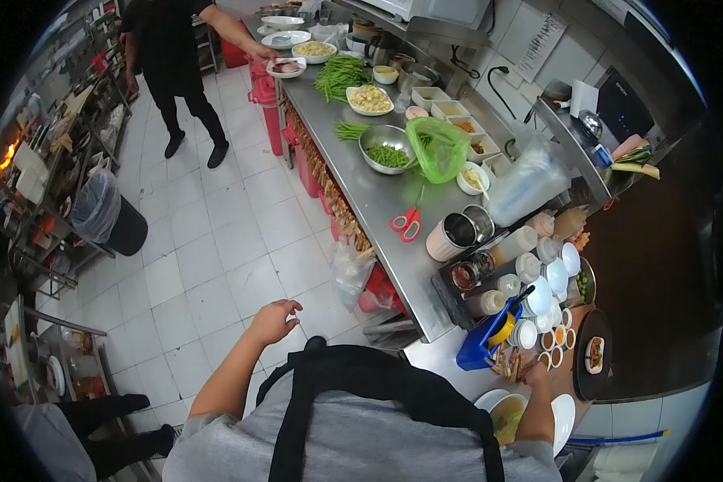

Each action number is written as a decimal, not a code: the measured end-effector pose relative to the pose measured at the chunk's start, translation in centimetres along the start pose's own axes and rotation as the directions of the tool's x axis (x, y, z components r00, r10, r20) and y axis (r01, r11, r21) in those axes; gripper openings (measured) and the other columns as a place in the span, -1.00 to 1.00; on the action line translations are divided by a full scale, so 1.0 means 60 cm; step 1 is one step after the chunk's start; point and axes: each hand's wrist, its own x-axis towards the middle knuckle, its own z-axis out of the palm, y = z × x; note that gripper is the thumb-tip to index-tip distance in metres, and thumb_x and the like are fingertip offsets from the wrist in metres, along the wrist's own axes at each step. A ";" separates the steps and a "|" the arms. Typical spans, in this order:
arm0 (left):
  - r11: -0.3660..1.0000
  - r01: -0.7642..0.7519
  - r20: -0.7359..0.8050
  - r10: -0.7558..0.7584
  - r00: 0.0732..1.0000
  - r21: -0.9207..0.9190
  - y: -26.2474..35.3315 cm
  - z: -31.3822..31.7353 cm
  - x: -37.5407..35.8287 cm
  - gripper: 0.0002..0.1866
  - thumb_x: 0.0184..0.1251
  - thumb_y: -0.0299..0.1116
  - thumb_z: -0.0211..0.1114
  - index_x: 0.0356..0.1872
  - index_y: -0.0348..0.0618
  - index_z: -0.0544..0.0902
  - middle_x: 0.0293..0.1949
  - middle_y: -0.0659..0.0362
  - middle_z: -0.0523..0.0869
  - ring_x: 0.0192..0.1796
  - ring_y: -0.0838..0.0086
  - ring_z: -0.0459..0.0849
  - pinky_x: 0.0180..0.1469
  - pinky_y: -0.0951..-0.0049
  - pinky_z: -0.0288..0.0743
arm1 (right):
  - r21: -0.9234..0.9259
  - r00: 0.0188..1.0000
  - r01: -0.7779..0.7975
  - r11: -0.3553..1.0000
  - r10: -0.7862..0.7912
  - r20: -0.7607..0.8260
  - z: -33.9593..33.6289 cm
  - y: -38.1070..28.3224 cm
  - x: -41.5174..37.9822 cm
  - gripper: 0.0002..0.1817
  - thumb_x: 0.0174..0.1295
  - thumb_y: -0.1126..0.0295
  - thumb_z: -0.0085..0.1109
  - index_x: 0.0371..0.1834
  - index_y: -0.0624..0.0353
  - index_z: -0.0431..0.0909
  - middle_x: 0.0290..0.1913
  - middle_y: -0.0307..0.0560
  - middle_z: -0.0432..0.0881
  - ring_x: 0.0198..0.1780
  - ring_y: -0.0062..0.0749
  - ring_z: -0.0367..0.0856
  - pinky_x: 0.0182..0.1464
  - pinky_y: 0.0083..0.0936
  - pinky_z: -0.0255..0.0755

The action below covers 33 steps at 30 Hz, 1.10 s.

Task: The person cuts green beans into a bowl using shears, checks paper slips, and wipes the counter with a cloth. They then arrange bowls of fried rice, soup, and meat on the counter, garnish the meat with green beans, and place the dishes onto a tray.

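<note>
My left hand (273,322) hangs over the tiled floor in front of me, its thumb and forefinger apart, holding nothing. On my right, my right hand (535,372) reaches down beside a pile of small light-brown wooden pieces (507,363) and a group of small white sauce cups (545,359). Its fingertips are too small and partly hidden to show whether they grip anything. Under my right forearm stands a large white bowl (506,418) with yellowish contents. A blue caddy (477,345) is just left of the wooden pieces.
A steel counter (353,189) carries a metal bowl of cut green beans (386,149), a green plastic bag (439,150), red scissors (407,223) and bottles. A person in black (165,64) touches a white dish (287,67) at its far end. A black bin (122,225) stands left.
</note>
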 end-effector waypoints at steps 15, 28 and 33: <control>0.997 -0.009 -0.199 0.025 0.980 0.082 0.018 -0.003 0.007 -0.69 0.05 -0.46 0.25 -0.12 0.00 0.56 -0.39 0.08 0.66 -0.23 0.16 0.63 -0.16 0.21 0.51 | 0.003 0.996 0.028 1.000 -0.028 0.088 -0.126 -0.134 -0.103 -0.89 -0.12 0.55 0.29 -0.64 0.31 0.52 -0.70 -0.06 0.54 -0.66 -0.39 0.59 -0.65 -0.47 0.47; 0.989 0.129 -0.044 -0.126 0.991 0.073 -0.109 -0.157 0.221 -0.69 0.01 -0.25 0.37 -0.18 0.04 0.57 -0.58 0.07 0.62 -0.37 0.12 0.63 -0.28 0.19 0.50 | 0.132 0.466 0.395 0.909 -0.075 -0.882 -0.269 -0.521 -0.466 -0.89 0.23 0.55 0.01 -0.46 0.27 0.45 -0.60 -0.30 0.41 -0.52 -0.70 0.30 -0.45 -0.70 0.20; 0.977 -0.172 -0.198 0.145 0.969 -0.125 -0.279 -0.249 0.306 -0.60 0.07 -0.39 0.28 0.00 -0.03 0.51 -0.20 0.10 0.65 -0.19 0.33 0.63 -0.19 0.32 0.52 | -0.159 0.107 0.631 0.760 -0.289 -0.951 -0.217 -0.776 -0.461 -0.88 0.30 0.51 -0.04 -0.25 0.30 0.51 -0.41 -0.26 0.52 -0.48 -0.71 0.33 -0.45 -0.70 0.22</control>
